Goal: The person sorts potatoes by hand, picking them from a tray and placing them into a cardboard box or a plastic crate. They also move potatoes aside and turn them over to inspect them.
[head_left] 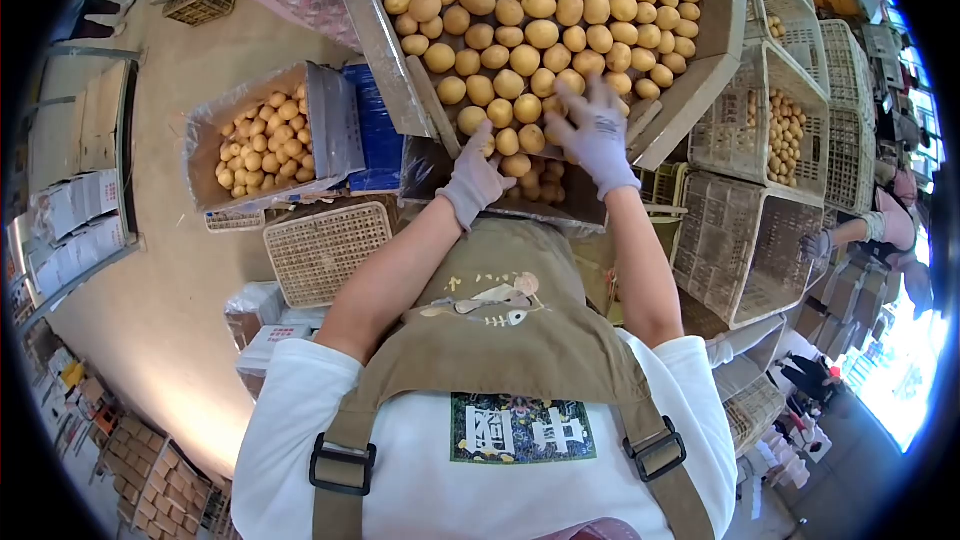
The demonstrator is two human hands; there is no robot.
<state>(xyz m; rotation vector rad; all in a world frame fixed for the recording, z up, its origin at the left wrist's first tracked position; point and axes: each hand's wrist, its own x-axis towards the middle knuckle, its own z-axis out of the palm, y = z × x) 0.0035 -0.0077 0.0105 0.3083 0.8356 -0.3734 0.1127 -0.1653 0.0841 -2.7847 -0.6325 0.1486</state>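
Both my hands wear pale gloves and are at the lower end of a sorting tray [722,75] with many round yellow-orange fruits [541,34]. My left hand [474,183] is at the tray's lower lip, thumb and fingers apart, touching fruits at the edge; its far fingertips are partly hidden. My right hand [596,134] lies over the fruits with its fingers spread, slightly blurred. Below the lip, between my wrists, an open lined box [575,217] holds more of the fruits, partly hidden by my hands and apron.
A plastic-lined box [335,125] of fruits stands at left, beside a blue crate [378,130]. An upturned woven-pattern crate [328,252] is below it. Stacked plastic crates [735,240] line the right side, some holding fruits. Another person's gloved hand [816,244] is near them.
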